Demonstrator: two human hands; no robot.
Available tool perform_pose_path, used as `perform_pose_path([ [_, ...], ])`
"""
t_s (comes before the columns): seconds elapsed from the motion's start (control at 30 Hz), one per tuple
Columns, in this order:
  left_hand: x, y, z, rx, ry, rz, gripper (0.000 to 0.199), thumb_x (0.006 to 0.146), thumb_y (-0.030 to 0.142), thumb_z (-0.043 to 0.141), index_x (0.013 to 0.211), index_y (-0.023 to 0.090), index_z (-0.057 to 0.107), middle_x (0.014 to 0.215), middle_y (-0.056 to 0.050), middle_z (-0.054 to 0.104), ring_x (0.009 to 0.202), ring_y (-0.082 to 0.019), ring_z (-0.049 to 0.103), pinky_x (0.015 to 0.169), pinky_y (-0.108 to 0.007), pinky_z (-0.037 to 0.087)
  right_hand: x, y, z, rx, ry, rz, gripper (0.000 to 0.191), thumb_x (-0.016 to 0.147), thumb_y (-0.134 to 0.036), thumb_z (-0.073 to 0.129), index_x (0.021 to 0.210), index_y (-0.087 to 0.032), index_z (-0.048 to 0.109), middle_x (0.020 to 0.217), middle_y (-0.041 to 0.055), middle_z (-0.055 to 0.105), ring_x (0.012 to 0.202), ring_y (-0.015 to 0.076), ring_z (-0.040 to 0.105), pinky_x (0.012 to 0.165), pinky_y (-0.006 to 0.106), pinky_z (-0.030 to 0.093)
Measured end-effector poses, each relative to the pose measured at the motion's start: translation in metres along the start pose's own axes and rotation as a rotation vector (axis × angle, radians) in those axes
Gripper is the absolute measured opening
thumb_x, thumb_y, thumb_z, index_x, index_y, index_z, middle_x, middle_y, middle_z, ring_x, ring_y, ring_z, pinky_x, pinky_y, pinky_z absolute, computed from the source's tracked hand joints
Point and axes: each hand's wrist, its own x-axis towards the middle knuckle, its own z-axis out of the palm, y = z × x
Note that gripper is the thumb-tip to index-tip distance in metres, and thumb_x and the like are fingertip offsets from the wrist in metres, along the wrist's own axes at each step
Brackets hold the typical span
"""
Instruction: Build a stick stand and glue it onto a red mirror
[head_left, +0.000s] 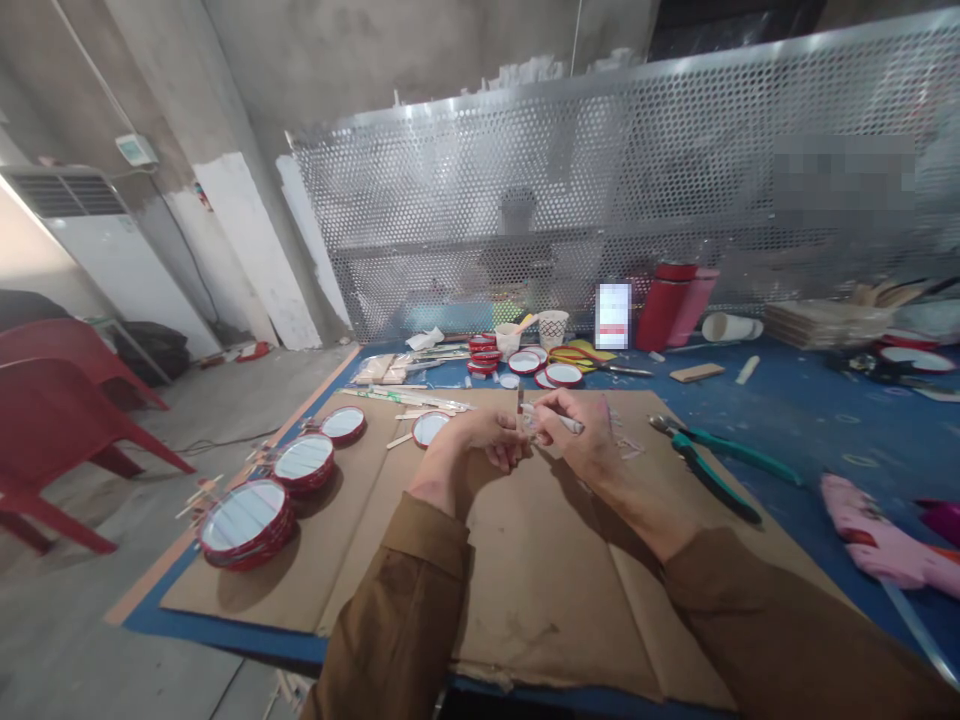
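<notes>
My left hand (487, 438) is closed above the cardboard sheet (540, 570), its fingers pinching a small upright stick (520, 402) that looks brown or reddish. Close beside it, my right hand (581, 425) grips a white pen (566, 422), with the tip end pointing at the stick. Whether the pen touches the stick is too small to tell. Just left of my left hand lies a round red-rimmed lid (430, 429) with a pale face. Thin scraps (628, 446) lie on the cardboard behind my right wrist.
Stacks of red-rimmed lids (247, 522) with sticks attached stand on the left. On the right lie green-handled pliers (720, 475) and a pink glue gun (874, 535). Paper cups (553, 327), scissors (607, 362), a lit phone (613, 316) and a red bottle (664, 306) are behind, before a perforated metal screen (450, 190).
</notes>
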Motion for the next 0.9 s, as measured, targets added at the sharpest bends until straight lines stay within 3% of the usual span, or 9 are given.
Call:
perform_pose_path([
  [0.57, -0.0060, 0.0071, 0.0028, 0.033, 0.044, -0.018, 0.032, 0.084, 0.043, 0.062, 0.075, 0.012, 0.063, 0.056, 0.001, 0.062, 0.050, -0.009, 0.060, 0.060, -0.022, 0.048, -0.0011, -0.0031, -0.0011, -0.037, -0.022, 0.004, 0.024, 0.085, -0.042, 0.049, 0.082, -0.020, 0.059, 0.060, -0.0002, 0.063, 0.053, 0.0147, 0.058, 0.053, 0.025, 0.044],
  [0.67, -0.0046, 0.0059, 0.0028, 0.040, 0.035, -0.012, 0.029, 0.087, 0.038, 0.059, 0.074, 0.012, 0.062, 0.055, 0.002, 0.061, 0.048, -0.009, 0.060, 0.058, -0.022, 0.048, -0.0015, -0.0034, -0.0012, -0.049, -0.051, -0.005, 0.023, 0.085, -0.040, 0.049, 0.081, -0.020, 0.059, 0.060, -0.0001, 0.062, 0.053, 0.0145, 0.057, 0.053, 0.025, 0.044],
  [0.9, -0.0052, 0.0053, 0.0033, 0.014, 0.038, -0.004, 0.020, 0.090, 0.022, 0.050, 0.075, 0.013, 0.060, 0.054, 0.003, 0.061, 0.046, -0.007, 0.059, 0.053, -0.019, 0.045, -0.0022, -0.0043, -0.0006, 0.060, 0.031, 0.005, 0.022, 0.084, -0.041, 0.049, 0.080, -0.021, 0.056, 0.061, -0.0005, 0.060, 0.053, 0.0137, 0.057, 0.052, 0.024, 0.046],
])
